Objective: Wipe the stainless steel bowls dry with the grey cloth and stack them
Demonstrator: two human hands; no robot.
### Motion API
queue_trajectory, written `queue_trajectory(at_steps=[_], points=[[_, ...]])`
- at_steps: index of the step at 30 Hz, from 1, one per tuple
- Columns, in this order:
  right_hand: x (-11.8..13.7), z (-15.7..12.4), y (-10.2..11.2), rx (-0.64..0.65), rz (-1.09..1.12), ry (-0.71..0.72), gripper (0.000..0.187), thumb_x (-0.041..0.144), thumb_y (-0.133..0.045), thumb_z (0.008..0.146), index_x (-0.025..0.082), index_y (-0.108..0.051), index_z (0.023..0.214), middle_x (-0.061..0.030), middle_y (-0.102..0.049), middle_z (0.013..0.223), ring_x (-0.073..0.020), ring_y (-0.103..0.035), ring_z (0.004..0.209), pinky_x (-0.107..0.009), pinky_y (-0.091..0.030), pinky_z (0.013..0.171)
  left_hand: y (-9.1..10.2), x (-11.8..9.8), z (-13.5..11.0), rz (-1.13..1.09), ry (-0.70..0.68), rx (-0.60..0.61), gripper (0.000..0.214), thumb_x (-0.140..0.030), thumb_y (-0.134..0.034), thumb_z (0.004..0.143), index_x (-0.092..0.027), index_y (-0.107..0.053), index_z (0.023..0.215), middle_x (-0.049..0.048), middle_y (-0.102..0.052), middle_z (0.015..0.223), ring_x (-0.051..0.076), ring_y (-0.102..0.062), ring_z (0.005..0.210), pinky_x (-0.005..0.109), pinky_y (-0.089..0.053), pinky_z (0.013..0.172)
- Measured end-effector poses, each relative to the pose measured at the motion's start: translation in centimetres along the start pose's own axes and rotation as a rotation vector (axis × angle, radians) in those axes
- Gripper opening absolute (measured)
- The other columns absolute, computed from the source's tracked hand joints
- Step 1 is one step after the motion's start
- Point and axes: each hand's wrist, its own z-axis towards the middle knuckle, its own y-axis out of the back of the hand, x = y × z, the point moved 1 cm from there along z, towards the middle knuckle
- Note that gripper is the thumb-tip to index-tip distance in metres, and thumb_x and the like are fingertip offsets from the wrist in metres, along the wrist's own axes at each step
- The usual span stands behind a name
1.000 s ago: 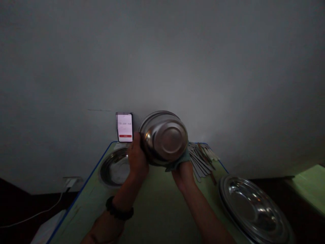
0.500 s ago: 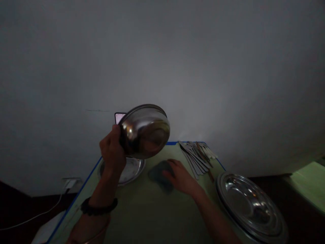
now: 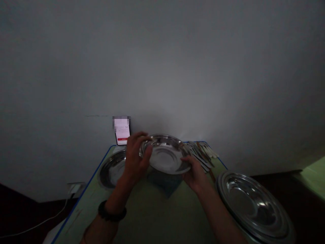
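A shiny steel bowl (image 3: 166, 157) is held tilted above the table, its inside facing me. My right hand (image 3: 195, 173) grips its right rim, thumb over the edge and fingers beneath. At the left rim is my left hand (image 3: 137, 157), a dark beaded bracelet on its wrist. Its thumb and fingers are spread apart around the edge; whether they touch the metal is unclear. Below the bowl a dark blue-grey cloth (image 3: 167, 186) lies on the table, partly covered. Another steel bowl (image 3: 109, 174) stands to the left, partly behind my left forearm.
Stacked steel plates (image 3: 254, 203) sit at the table's right edge. Several pieces of cutlery (image 3: 203, 154) lie at the back right. A lit phone (image 3: 122, 132) leans on the wall behind the blue-edged green table (image 3: 152, 220). A white cable (image 3: 54, 217) hangs at left.
The bowl has come down and turned from showing its underside to showing its inside. My right hand has left the cloth and taken the rim; my left hand's fingers have spread.
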Motion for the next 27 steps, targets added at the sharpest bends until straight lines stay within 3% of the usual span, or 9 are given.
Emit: queue_trajectory(at_steps=[3, 5, 7, 11, 16, 18, 21, 24, 27], points=[[-0.1, 0.0, 0.2, -0.07, -0.025, 0.165, 0.028, 0.02, -0.061, 0.061, 0.022, -0.067, 0.089, -0.0026, -0.076, 0.085, -0.0277, -0.069, 0.093, -0.044, -0.055, 0.085, -0.5, 1.0, 0.0, -0.311, 0.565, -0.08, 0.033, -0.034, -0.067, 0.072, -0.025, -0.065, 0.104, 0.0086, -0.064, 0.123, 0.026, -0.056, 0.117, 0.041, -0.045, 0.096], [0.5, -0.2, 0.3, -0.115, -0.175, 0.295, 0.038, 0.023, -0.063, 0.065, 0.023, -0.065, 0.103, -0.003, -0.075, 0.098, -0.0281, -0.066, 0.104, -0.047, -0.051, 0.095, -1.1, 1.4, -0.2, -0.536, 0.93, 0.06, 0.031, -0.031, -0.072, 0.067, -0.023, -0.067, 0.097, 0.0092, -0.071, 0.108, 0.027, -0.066, 0.101, 0.038, -0.053, 0.084], [1.3, -0.4, 0.7, -0.169, -0.433, 0.467, 0.049, 0.028, -0.064, 0.071, 0.022, -0.06, 0.119, -0.006, -0.07, 0.117, -0.0279, -0.059, 0.118, -0.048, -0.041, 0.107, -1.7, 1.6, -0.4, -0.639, 1.123, 0.179, 0.016, -0.027, -0.072, 0.066, -0.02, -0.067, 0.079, 0.009, -0.073, 0.08, 0.026, -0.07, 0.076, 0.037, -0.056, 0.068], [2.8, -1.1, 2.4, -0.265, -0.912, 0.716, 0.068, 0.04, -0.063, 0.079, 0.014, -0.045, 0.14, -0.0141, -0.046, 0.148, -0.0289, -0.038, 0.14, -0.048, -0.023, 0.118, -3.1, 1.4, -0.8, -0.69, 1.228, 0.221, 0.01, -0.022, -0.07, 0.068, -0.019, -0.067, 0.076, 0.005, -0.07, 0.062, 0.021, -0.068, 0.056, 0.031, -0.055, 0.056], [5.0, -2.7, 6.1, -0.244, -1.249, 0.682, 0.058, 0.041, -0.049, 0.09, 0.016, -0.045, 0.142, -0.0154, -0.046, 0.148, -0.0295, -0.039, 0.139, -0.05, -0.026, 0.116, -5.4, 0.7, -1.8, -0.692, 1.241, 0.271, 0.016, -0.026, -0.076, 0.065, -0.019, -0.069, 0.078, 0.0021, -0.066, 0.053, 0.023, -0.068, 0.055, 0.033, -0.055, 0.059], [6.7, -3.3, 8.0, -0.173, -1.461, 0.578, 0.057, 0.036, -0.05, 0.089, 0.014, -0.045, 0.141, -0.0161, -0.048, 0.146, -0.0287, -0.042, 0.137, -0.047, -0.029, 0.115, -6.4, 0.4, -2.4, -0.671, 1.177, 0.291, 0.017, -0.03, -0.077, 0.066, -0.02, -0.069, 0.078, 0.0035, -0.069, 0.06, 0.025, -0.071, 0.065, 0.035, -0.056, 0.067], [9.9, -3.8, 11.3, -0.07, -1.845, 0.266, 0.06, 0.031, -0.064, 0.079, 0.013, -0.052, 0.135, -0.0172, -0.052, 0.143, -0.0284, -0.044, 0.136, -0.042, -0.031, 0.114, -7.8, -0.2, -3.3, -0.662, 1.093, 0.319, 0.022, -0.037, -0.077, 0.067, -0.024, -0.07, 0.083, 0.0061, -0.074, 0.079, 0.029, -0.071, 0.092, 0.038, -0.054, 0.082], [13.0, -4.2, 15.2, -0.168, -1.934, 0.115, 0.072, 0.02, -0.081, 0.058, 0.013, -0.061, 0.126, -0.0209, -0.054, 0.14, -0.0361, -0.043, 0.136, -0.048, -0.03, 0.113, -8.9, -0.7, -4.0, -0.632, 1.093, 0.337, 0.033, -0.042, -0.078, 0.066, -0.029, -0.071, 0.096, 0.0062, -0.075, 0.087, 0.032, -0.068, 0.102, 0.043, -0.052, 0.09], [14.7, -4.5, 18.5, -0.245, -1.94, -0.004, 0.065, 0.015, -0.085, 0.047, 0.012, -0.07, 0.11, -0.0228, -0.066, 0.123, -0.039, -0.058, 0.119, -0.048, -0.043, 0.101, -9.5, -0.9, -4.3, -0.599, 1.13, 0.369, 0.039, -0.042, -0.079, 0.065, -0.03, -0.071, 0.101, 0.0088, -0.075, 0.091, 0.034, -0.068, 0.101, 0.047, -0.051, 0.09]])
